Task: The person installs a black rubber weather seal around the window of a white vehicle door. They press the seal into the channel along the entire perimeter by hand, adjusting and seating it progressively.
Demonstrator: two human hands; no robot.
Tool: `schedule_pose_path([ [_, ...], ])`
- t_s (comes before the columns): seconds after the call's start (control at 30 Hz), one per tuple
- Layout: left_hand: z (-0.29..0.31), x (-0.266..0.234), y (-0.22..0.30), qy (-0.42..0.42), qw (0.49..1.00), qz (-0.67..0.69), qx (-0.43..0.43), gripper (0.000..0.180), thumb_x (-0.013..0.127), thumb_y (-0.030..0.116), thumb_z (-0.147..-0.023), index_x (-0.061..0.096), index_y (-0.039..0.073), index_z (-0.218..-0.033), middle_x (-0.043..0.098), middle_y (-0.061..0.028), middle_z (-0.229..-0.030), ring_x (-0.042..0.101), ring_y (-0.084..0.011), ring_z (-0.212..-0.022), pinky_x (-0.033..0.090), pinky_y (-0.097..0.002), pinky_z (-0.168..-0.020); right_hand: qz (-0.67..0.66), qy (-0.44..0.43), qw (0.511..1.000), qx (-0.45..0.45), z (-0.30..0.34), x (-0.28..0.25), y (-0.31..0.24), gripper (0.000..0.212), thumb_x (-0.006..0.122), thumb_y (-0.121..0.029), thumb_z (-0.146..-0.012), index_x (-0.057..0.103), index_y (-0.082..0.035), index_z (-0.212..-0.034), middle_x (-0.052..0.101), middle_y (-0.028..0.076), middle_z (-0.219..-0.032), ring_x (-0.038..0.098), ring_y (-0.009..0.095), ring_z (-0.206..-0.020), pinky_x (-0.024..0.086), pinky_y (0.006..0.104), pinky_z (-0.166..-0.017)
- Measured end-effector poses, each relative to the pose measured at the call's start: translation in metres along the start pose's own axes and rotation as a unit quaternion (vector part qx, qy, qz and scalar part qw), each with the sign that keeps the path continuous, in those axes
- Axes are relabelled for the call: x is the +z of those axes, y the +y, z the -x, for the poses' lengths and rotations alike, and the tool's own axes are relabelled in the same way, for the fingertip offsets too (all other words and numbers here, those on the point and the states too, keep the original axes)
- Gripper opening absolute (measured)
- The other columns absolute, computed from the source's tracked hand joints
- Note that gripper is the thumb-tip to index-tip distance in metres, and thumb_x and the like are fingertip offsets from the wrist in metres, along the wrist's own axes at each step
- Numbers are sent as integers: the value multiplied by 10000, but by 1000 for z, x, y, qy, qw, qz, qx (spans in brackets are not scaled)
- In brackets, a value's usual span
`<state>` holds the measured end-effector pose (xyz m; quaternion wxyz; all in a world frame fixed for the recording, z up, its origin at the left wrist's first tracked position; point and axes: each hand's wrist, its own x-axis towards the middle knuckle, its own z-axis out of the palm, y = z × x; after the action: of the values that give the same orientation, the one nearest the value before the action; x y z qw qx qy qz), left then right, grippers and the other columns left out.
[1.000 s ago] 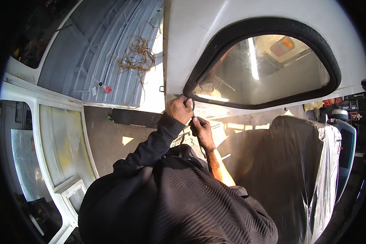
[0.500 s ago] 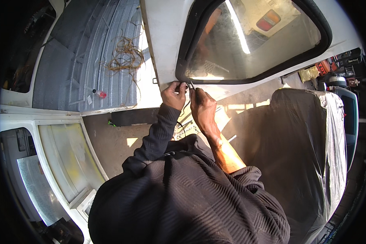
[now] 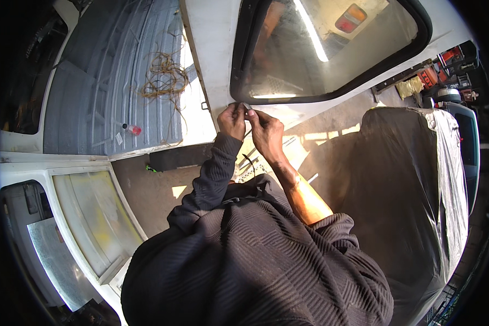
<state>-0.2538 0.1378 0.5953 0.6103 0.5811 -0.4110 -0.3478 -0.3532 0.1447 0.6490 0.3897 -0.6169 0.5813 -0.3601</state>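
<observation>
My left hand (image 3: 232, 121) and my right hand (image 3: 268, 135) meet at the lower left corner of a window (image 3: 331, 54) in a white vehicle door (image 3: 212, 38). A thick black rubber seal (image 3: 304, 99) frames the glass. Both hands are closed, fingertips pinched together just under the seal. A small greyish bit shows between them, too small to name. Below the hands a thin black strip (image 3: 248, 158) dangles; whether its upper end is in my fingers is hidden.
Left of the door, a ribbed grey load floor (image 3: 141, 70) carries a tangle of brown cord (image 3: 165, 76) and a small bottle with a red part (image 3: 131, 129). At right stands a bulky thing under a dark plastic cover (image 3: 396, 195). Tools and equipment (image 3: 445, 70) crowd the far right.
My right hand has closed in on my left, and the slim pointed thing at its fingertips no longer shows clearly. The view has shifted slightly, with the window appearing higher and further left.
</observation>
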Motion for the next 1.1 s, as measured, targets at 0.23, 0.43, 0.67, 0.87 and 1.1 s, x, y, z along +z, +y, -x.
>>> schedule_pose_path([
  [0.23,1,4,-4,20,999,-14,21,228,508,149,-934,611,-52,-899,617,-81,-690,532,-109,-621,440,-274,-578,-20,7,1000,2,-1,5,4,311,568,-255,-916,668,27,-1003,685,167,-763,634,158,-661,504,301,-625],
  [0.43,1,4,-6,-2,1000,-24,-9,274,458,180,-956,594,-46,-885,622,-90,-730,526,-135,-656,439,-298,-623,37,-7,998,-42,-4,-2,1,292,576,-235,-909,667,30,-991,682,184,-772,673,206,-686,512,306,-622],
  [0.67,2,3,-2,-22,1000,6,-19,273,454,177,-959,600,-44,-895,626,-87,-742,526,-128,-666,442,-294,-634,65,-6,990,-124,-12,-4,16,229,606,-150,-879,659,57,-961,671,204,-785,675,234,-682,511,312,-612],
  [0.87,2,2,0,-20,999,-31,-26,270,451,171,-953,606,-47,-914,642,-102,-764,554,-138,-684,451,-294,-648,32,9,982,-188,-20,-1,32,231,633,-210,-856,672,-1,-946,600,183,-679,588,341,-573,453,381,-523],
  [1.1,6,-4,-1,-19,995,-93,-10,248,458,155,-927,608,-42,-914,635,-136,-744,574,-181,-662,455,-322,-638,25,-22,981,-189,-13,-1,24,172,606,-82,-862,650,38,-977,644,194,-792,635,298,-674,489,337,-613],
])
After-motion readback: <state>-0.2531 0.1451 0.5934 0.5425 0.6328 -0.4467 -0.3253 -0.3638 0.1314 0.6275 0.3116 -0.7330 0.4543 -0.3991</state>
